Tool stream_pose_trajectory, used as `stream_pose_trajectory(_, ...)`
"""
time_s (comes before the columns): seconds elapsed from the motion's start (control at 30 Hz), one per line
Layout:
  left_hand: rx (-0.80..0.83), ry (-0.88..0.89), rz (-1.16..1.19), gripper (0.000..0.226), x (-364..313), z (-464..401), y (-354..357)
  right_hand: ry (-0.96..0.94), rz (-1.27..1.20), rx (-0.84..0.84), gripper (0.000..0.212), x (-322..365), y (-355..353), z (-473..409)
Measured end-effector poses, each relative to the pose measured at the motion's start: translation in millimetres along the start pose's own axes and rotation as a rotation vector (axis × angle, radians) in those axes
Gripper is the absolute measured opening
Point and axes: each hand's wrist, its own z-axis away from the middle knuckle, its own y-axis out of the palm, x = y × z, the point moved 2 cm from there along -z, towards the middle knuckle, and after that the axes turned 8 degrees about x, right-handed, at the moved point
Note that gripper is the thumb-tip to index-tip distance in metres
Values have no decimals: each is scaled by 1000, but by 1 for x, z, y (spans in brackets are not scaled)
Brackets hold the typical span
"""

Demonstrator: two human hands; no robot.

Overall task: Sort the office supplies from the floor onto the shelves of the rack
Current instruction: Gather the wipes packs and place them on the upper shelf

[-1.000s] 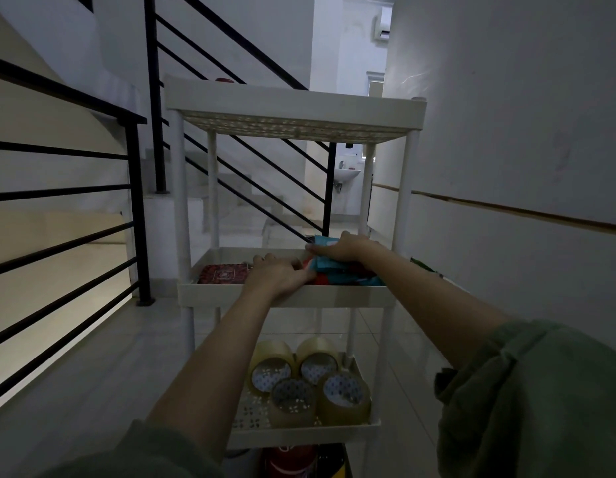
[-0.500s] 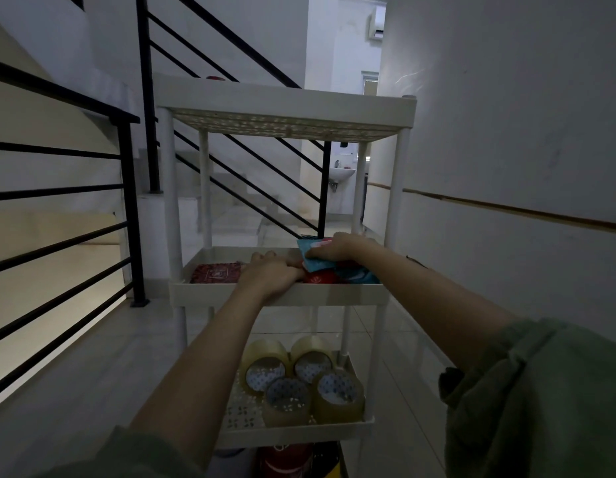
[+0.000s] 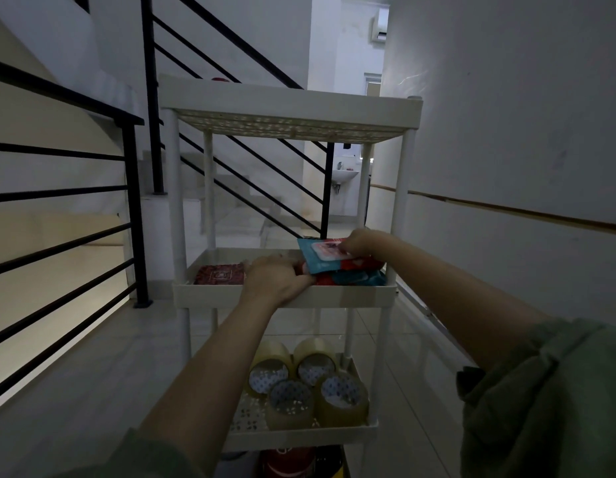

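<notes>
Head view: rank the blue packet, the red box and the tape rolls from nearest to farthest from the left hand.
1. Blue packet: touching the left hand, on its right, middle shelf.
2. Red box: same shelf, just left.
3. Tape rolls: the shelf below.

Worn on the head, facing forward and slightly down, close before the white rack (image 3: 285,297), mid-shelf height

Both hands at the rack's (image 3: 282,296) middle shelf: right hand (image 3: 363,243) holds blue packet (image 3: 325,258), left hand (image 3: 277,279) grips its lower edge; tape rolls (image 3: 310,384) below
</notes>
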Motion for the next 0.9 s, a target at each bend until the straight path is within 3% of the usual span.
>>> stream_pose_trajectory(0.13, 62, 81, -121, 50, -4, -4, -5, 31, -15, 51, 46, 0, -4, 8)
stream_pose_trajectory(0.23, 202, 42, -85, 60, -3, -11, -5, 43, -101, 112, 58, -1, -5, 13)
stream_pose_trajectory(0.37, 256, -2, 242, 68, -2, -12, -7, 34, -222, 85, 59, -6, -4, 10)
stream_pose_trajectory(0.47, 222, -65, 491, 102, -7, -8, -13, 30, -268, 120, 58, -7, -2, 7)
stream_pose_trajectory(0.5, 224, -76, 536, 103, -7, -8, -13, 34, -272, 120, 58, -7, -2, 7)
stream_pose_trajectory(0.67, 250, -50, 530, 52, -2, -14, -2, 28, -334, 144, 61, -9, -1, 3)
stream_pose_trajectory(0.9, 237, -65, 472, 43, -1, -15, -2, 10, -209, 109, 60, -10, 1, 5)
